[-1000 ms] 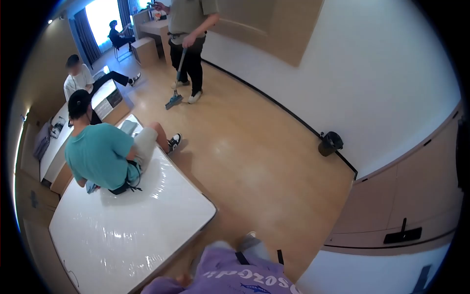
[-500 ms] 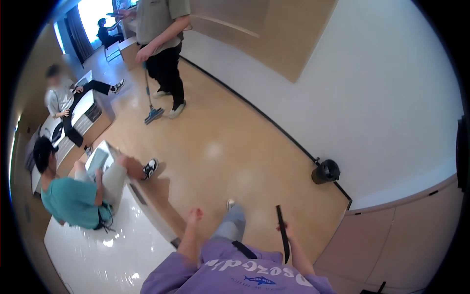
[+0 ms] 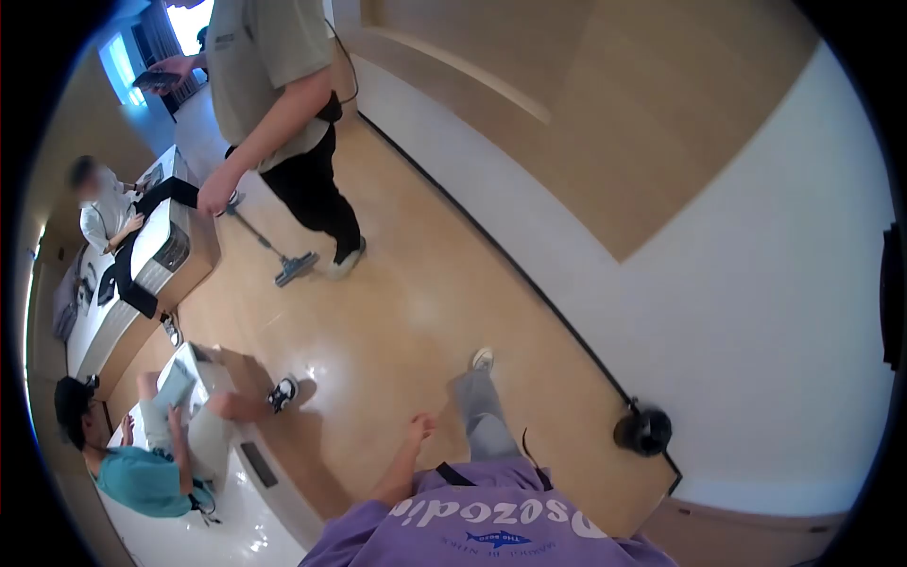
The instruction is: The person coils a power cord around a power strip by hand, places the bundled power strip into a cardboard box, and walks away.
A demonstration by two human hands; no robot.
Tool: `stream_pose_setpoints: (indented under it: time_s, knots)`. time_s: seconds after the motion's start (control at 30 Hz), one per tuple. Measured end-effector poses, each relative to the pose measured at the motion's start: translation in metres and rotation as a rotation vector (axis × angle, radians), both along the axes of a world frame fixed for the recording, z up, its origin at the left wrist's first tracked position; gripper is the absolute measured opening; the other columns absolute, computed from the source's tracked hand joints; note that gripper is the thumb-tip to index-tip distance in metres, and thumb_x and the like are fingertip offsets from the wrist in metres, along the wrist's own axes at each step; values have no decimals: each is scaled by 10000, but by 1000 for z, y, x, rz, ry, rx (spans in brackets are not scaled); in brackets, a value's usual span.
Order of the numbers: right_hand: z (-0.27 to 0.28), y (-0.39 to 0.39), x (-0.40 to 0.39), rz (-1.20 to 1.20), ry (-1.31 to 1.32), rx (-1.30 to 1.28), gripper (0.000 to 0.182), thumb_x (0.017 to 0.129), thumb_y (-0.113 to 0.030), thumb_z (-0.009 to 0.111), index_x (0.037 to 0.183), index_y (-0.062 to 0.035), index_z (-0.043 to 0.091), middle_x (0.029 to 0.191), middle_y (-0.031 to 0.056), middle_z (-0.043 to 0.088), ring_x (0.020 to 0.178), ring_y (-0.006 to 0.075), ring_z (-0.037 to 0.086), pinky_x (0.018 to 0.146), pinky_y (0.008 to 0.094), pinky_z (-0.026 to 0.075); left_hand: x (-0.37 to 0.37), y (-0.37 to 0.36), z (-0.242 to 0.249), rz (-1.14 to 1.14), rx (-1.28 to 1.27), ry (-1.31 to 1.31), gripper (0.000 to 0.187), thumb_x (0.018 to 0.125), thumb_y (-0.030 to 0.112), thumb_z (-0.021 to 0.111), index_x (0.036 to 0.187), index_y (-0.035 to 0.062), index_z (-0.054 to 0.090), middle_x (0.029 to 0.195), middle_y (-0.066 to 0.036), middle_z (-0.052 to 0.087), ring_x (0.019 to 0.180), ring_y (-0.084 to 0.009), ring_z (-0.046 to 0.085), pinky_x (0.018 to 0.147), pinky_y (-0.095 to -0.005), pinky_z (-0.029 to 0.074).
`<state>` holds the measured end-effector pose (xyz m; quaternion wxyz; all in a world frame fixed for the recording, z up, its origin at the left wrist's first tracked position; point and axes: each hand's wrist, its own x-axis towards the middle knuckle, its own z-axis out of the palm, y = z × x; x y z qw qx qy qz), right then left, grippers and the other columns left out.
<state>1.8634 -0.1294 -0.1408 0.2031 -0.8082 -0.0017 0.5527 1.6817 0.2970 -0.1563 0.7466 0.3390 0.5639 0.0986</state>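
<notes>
My left hand [image 3: 422,427] hangs in front of my purple shirt [image 3: 491,506], its fingers loosely curled and somewhat apart. Nothing shows in it, and it touches nothing. My right hand is out of sight, behind the shirt or below the view. A thin dark strap [image 3: 527,442] sticks up at the right of the shirt's edge; its lower end is hidden. Another black strap [image 3: 455,474] lies across the front of the shirt. One of my legs, in grey trousers [image 3: 484,416], is stretched forward on the floor.
Ahead, a standing person [image 3: 274,104] holds a dark flat device [image 3: 159,81] and a floor cleaner [image 3: 295,268]. Two people sit at left on white mattresses [image 3: 231,524]. A black bin [image 3: 644,431] stands by the right wall [image 3: 718,331].
The view has moved forward, so the standing person looks nearer and the bin lower. My right hand, earlier at a black strap, has gone from sight. My left hand has shifted right in view.
</notes>
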Motion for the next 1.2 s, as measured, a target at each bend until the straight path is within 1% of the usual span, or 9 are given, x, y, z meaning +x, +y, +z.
stream_pose_setpoints:
  time_s: [0.13,0.23,0.4,0.5,0.77,0.83,0.9,1.1,1.2]
  knots:
    - [-20,114,153,211,-32,28,222,858,-228,542,901,-48,665,780,75,657,722,166,610,625,342,493,4,74,-63,96,-243,494,199,873,206,488,960,66,601,801,-86,643,633,-187,607,521,-324,461]
    - [-10,241,282,387,-159,127,235,857,-249,537,876,-51,663,765,76,653,717,168,612,618,349,492,58,137,-84,86,-57,587,212,839,145,481,895,8,633,830,-140,659,609,-226,611,530,-395,469]
    - [69,514,428,137,-374,607,184,893,-119,524,1006,-11,620,821,68,662,740,138,616,663,264,483,263,245,-6,19,486,558,276,809,246,594,962,22,643,906,-189,663,867,-321,638,778,-414,494]
    - [131,657,452,55,-192,892,183,912,-98,509,1032,-7,613,883,62,664,770,133,614,689,253,486,351,286,9,-171,1035,514,313,726,264,686,985,91,652,991,-170,643,995,-331,581,871,-424,456]
    - [121,911,504,-31,37,812,188,915,-127,530,1047,-39,631,875,49,672,774,101,611,679,238,483,472,571,-44,-48,522,588,328,757,308,648,997,84,660,970,-188,647,948,-329,604,853,-445,463]
    - [121,979,518,-1,41,720,189,912,-130,534,1047,-48,637,865,41,672,768,94,612,669,232,481,479,668,-20,-73,942,530,326,823,315,570,1002,59,665,935,-187,658,863,-346,632,801,-446,494]
    - [122,1049,536,147,112,768,189,907,-133,539,1044,-48,637,863,37,672,757,93,614,661,225,481,495,769,55,64,503,466,342,849,323,542,1005,43,663,1006,-188,648,932,-360,610,824,-427,474]
    - [111,1259,549,300,223,728,188,917,-151,534,1044,-57,635,862,38,671,737,93,619,620,219,477,519,967,120,463,968,327,155,760,167,672,864,59,634,941,-125,598,952,-244,568,840,-350,457]
    - [110,1332,547,244,342,667,184,911,-135,538,1050,-53,625,862,51,676,721,113,633,611,214,485,511,1025,80,610,846,141,159,750,161,693,849,59,622,878,-65,592,887,-179,567,796,-317,466]
